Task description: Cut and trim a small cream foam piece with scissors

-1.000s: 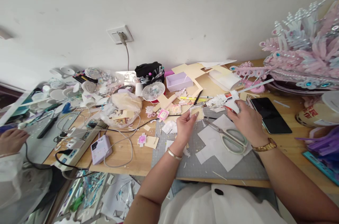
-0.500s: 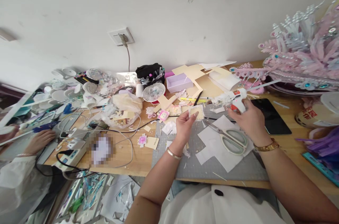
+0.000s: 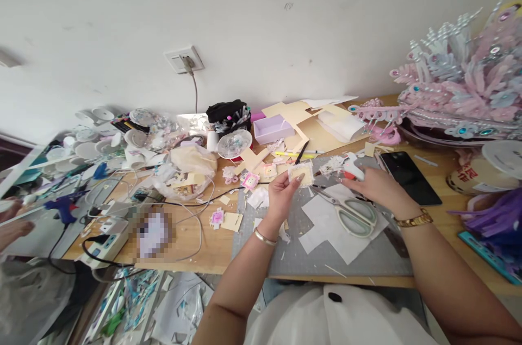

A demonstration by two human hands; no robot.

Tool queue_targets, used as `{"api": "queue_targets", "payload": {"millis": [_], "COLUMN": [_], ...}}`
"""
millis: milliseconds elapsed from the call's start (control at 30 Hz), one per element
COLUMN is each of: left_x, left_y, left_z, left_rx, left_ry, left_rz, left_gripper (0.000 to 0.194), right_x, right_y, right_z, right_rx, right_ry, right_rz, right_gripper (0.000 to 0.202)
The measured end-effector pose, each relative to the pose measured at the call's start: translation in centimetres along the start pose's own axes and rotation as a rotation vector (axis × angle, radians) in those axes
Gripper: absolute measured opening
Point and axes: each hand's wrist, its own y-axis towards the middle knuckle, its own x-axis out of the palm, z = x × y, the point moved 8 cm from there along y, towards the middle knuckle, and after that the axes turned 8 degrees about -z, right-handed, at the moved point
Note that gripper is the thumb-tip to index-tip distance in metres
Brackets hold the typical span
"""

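My left hand [image 3: 283, 191] pinches a small cream card [image 3: 300, 175] with a fluffy white edge, held over the grey cutting mat [image 3: 281, 258]. My right hand [image 3: 379, 187] is low over the mat's far right part, its fingers at the handle of a white and orange glue gun [image 3: 354, 167]; the hand hides part of the grip. Below that hand, scissors with pale handles [image 3: 356, 218] lie on white paper sheets [image 3: 326, 225]. Small pink decorated pieces [image 3: 250, 179] rest left of the card.
A black phone [image 3: 411, 177] lies to the right, near a lidded cup [image 3: 468, 176] and pink beaded headpieces [image 3: 460, 100]. Behind are a lilac box [image 3: 273, 129] and cream card sheets [image 3: 291, 114]. At left, a co-worker's hand [image 3: 14, 228] is near a blue glue gun [image 3: 63, 206].
My right hand has lowered the glue gun toward the mat and its nozzle area. My left hand keeps the card in nearly the same place. The co-worker's hand has moved left, off the blue glue gun.
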Motion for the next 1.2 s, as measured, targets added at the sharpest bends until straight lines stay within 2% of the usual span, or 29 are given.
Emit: {"api": "queue_targets", "payload": {"millis": [100, 167, 367, 467, 533, 600, 667, 700, 733, 767, 833, 900, 1000, 1133, 1200], "left_x": [-0.1, -0.1, 0.5, 0.6, 0.9, 1.3, 1.9, 2.1, 2.2, 2.4, 2.5, 2.7, 2.9, 3.2, 3.5], "left_y": [0.0, -0.1, -0.2, -0.4, -0.4, -0.5, -0.6, -0.6, -0.7, -0.8, -0.9, -1.1, -1.3, -1.5, -1.6], "left_z": [-0.1, -0.2, -0.5, -0.5, -0.4, -0.4, -0.5, -0.7, -0.9, -1.1, -1.6, -2.0, -2.1, -1.7, -1.6], "left_rx": [-0.01, -0.027, -0.067, -0.07, -0.067, -0.065, -0.075, -0.086, -0.101, -0.119, -0.155, -0.191, -0.229, -0.23, -0.23], "left_ry": [0.006, 0.012, -0.008, 0.005, 0.007, 0.001, -0.021, -0.036, -0.053, -0.068, -0.087, -0.074, -0.014, 0.051, 0.064], "left_rz": [0.01, 0.018, -0.013, -0.017, -0.038, -0.083, -0.138, -0.161, -0.179, -0.195, -0.23, -0.275, -0.34, -0.406, -0.439], "left_gripper": [0.039, 0.04, 0.044, 0.045, 0.045, 0.043, 0.043, 0.045, 0.048, 0.053, 0.064, 0.073, 0.083, 0.086, 0.087], "right_x": [0.9, 1.0, 0.5, 0.6, 0.0, -1.3, -2.2, -2.0, -1.4, -0.1, 1.8, 3.2, 4.1, 4.9, 5.1], "right_y": [-0.1, -0.2, -0.1, 0.0, -0.1, -0.6, -1.1, -1.1, -0.9, -0.6, -0.5, -0.6, -0.6, -0.8, -0.9], "right_z": [-0.6, -1.0, -1.4, -1.4, -1.8, -2.3, -2.5, -2.5, -2.6, -3.0, -3.9, -4.4, -4.3, -4.5, -4.9], "right_rx": [0.006, 0.025, 0.096, 0.065, 0.006, -0.063, -0.125, -0.149, -0.162, -0.161, -0.136, -0.098, -0.051, -0.027, -0.043], "right_ry": [-0.072, -0.113, -0.158, -0.171, -0.179, -0.098, 0.185, 0.392, 0.616, 0.837, 1.047, 1.148, 1.25, 1.408, 1.409], "right_rz": [-0.088, -0.086, 0.049, 0.067, 0.133, 0.286, 0.395, 0.373, 0.297, 0.157, -0.054, -0.191, -0.301, -0.462, -0.514], "right_gripper": [0.045, 0.047, 0.057, 0.056, 0.05, 0.041, 0.029, 0.024, 0.022, 0.023, 0.031, 0.036, 0.033, 0.028, 0.028]}}
